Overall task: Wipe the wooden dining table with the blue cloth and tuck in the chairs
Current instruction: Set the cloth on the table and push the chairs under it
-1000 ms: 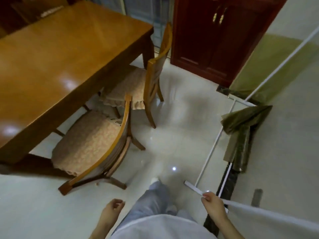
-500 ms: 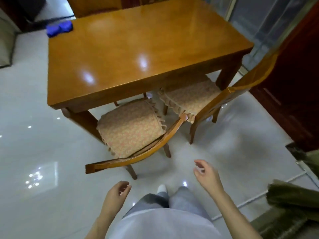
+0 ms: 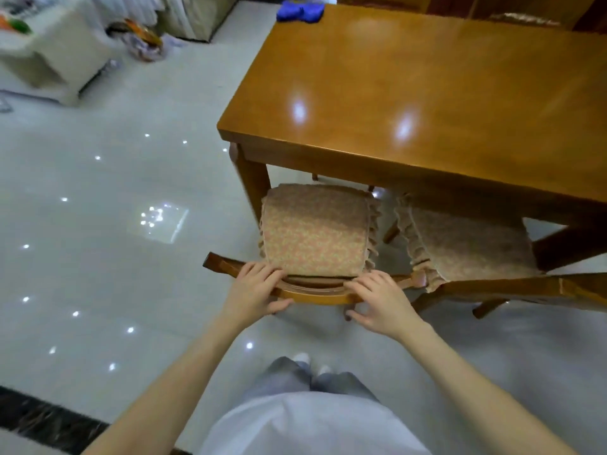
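On chair back (image 3: 315, 295), both hands now gripping; prev. free.

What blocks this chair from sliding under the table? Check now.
Nothing visible does. Both hands, left hand and right hand, grip the chair's backrest; the floor under the wooden table ahead of the cushion looks open.

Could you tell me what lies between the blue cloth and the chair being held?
Only bare, glossy table top in the head view, from the blue cloth to the chair.
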